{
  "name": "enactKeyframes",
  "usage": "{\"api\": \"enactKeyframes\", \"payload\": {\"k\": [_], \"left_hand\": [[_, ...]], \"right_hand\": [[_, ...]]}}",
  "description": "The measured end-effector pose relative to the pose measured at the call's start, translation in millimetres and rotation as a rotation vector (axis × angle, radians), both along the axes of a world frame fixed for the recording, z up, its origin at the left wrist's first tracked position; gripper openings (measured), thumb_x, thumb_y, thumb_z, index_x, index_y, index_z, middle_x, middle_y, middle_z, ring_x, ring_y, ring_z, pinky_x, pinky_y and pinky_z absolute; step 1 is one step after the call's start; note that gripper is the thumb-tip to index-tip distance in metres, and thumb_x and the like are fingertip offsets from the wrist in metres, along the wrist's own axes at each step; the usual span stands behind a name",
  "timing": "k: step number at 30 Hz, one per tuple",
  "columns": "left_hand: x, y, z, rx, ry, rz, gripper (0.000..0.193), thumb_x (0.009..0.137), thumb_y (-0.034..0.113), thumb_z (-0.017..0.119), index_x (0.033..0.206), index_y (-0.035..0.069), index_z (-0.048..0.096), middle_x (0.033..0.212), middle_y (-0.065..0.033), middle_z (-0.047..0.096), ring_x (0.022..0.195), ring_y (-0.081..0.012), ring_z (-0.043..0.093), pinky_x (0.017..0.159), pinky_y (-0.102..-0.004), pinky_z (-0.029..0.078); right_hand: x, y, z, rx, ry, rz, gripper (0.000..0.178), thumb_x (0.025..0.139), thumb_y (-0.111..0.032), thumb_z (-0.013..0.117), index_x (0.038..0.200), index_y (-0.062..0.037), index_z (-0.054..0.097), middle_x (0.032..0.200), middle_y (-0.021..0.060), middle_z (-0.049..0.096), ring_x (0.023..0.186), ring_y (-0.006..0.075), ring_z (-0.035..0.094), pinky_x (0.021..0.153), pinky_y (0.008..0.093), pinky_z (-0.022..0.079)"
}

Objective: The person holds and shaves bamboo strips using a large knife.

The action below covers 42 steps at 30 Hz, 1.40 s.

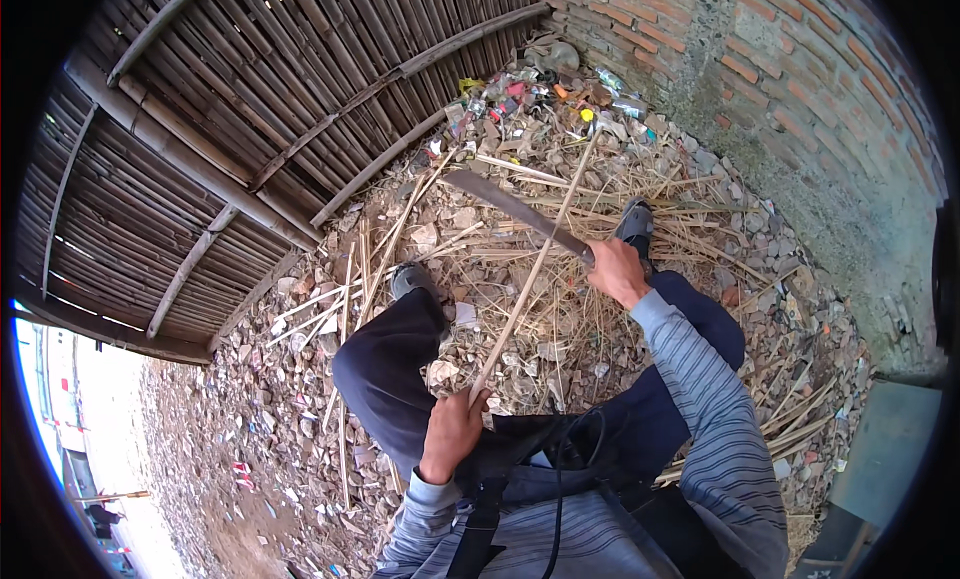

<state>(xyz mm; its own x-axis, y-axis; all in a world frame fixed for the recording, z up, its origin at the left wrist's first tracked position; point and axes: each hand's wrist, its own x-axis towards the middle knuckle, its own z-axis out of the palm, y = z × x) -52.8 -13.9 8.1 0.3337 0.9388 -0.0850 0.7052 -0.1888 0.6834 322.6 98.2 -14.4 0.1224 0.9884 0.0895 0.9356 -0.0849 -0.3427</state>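
Observation:
My left hand (453, 434), low in the middle, is closed around the near end of a long, pale bamboo strip (522, 297). The strip slants up and away to the right, toward the far ground. In my right hand (615, 272) is a machete, its handle mostly hidden by the fingers. The dark, broad machete blade (500, 199) points to the upper left and crosses the strip at about its middle. Blade and strip seem to touch there. Split bamboo pieces (397, 234) and fine shavings (580, 324) lie between and around my feet.
A bamboo-slat wall (260, 89) rises at the left, and a brick wall (790, 69) at the right. Colourful litter (560, 94) fills the far corner. Stones and rubble (250, 419) cover the ground. A greenish-grey panel (885, 449) stands at the lower right.

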Motion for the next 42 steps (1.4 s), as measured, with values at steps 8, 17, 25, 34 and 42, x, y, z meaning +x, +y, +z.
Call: {"api": "enactKeyframes", "payload": {"k": [8,17,25,34,42], "left_hand": [[7,6,20,-0.024,-0.08,0.026,0.03,0.103,0.026,0.064,0.089,0.0,0.069,0.075,-0.0251,0.068,0.074,-0.0485,0.067,0.069,-0.0574,0.052],[14,10,28,0.231,0.057,0.076,0.027,0.103,0.022,0.064,0.087,0.0,0.063,0.07,-0.0245,0.065,0.071,-0.0472,0.066,0.063,-0.0561,0.048],[-45,-44,43,0.043,-0.014,0.086,0.027,0.102,0.024,0.065,0.088,0.001,0.062,0.066,-0.0249,0.063,0.065,-0.0481,0.064,0.06,-0.0566,0.048],[-40,-26,35,0.175,0.119,0.097,0.026,0.102,0.024,0.065,0.089,0.002,0.06,0.065,-0.0251,0.063,0.063,-0.0478,0.064,0.057,-0.0569,0.048],[-87,-69,55,0.179,0.348,0.113,0.019,0.098,0.021,0.067,0.099,0.005,0.056,0.065,-0.0227,0.063,0.06,-0.0458,0.064,0.053,-0.0563,0.046]], "right_hand": [[-59,-36,38,0.032,0.023,0.338,0.048,0.071,-0.006,0.078,0.119,-0.0062,0.073,0.073,0.0145,0.073,0.067,0.033,0.074,0.069,0.0464,0.063],[-57,-32,56,0.065,-0.018,0.382,0.04,0.074,-0.006,0.078,0.113,-0.0076,0.076,0.078,0.0165,0.075,0.065,0.0315,0.074,0.063,0.0464,0.061],[59,34,71,0.145,-0.038,-0.102,0.033,0.08,-0.01,0.074,0.113,-0.011,0.077,0.082,0.019,0.075,0.074,0.0363,0.075,0.073,0.0475,0.061],[9,21,66,0.128,-0.154,0.194,0.048,0.071,-0.007,0.081,0.118,-0.0112,0.075,0.08,0.0183,0.075,0.074,0.036,0.075,0.074,0.0487,0.062],[115,99,86,0.111,-0.141,-0.165,0.032,0.077,-0.013,0.075,0.108,-0.0113,0.077,0.095,0.0218,0.076,0.091,0.0418,0.074,0.084,0.0523,0.059]]}}
